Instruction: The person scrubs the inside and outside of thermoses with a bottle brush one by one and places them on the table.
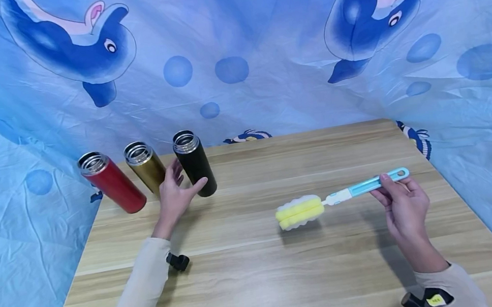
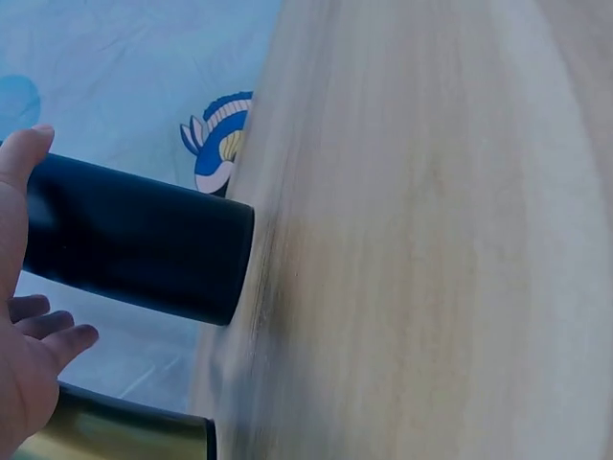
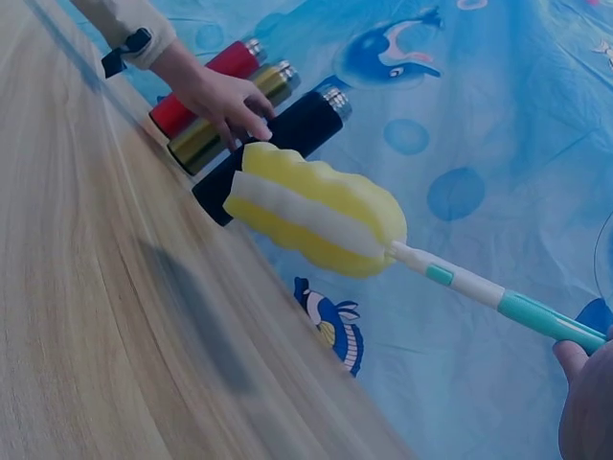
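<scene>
Over the counter (image 1: 262, 284), the grip of the right hand (image 1: 405, 208) is clamped on the brush (image 1: 339, 197). Farther off, the left hand's (image 1: 176, 193) grip spreads apart at the black bottle (image 1: 198, 167), beside the gold bottle (image 1: 149, 170) and red bottle (image 1: 116, 185), before the curtain (image 1: 275, 93).

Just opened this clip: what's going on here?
A person's right hand holds a brush by its handle, the sponge end raised above the table. Their left hand is spread beside the black bottle, thumb and fingers apart; whether it touches is hard to tell. The gold bottle and red bottle stand beyond it to the left. All three are upright with open mouths.
</scene>
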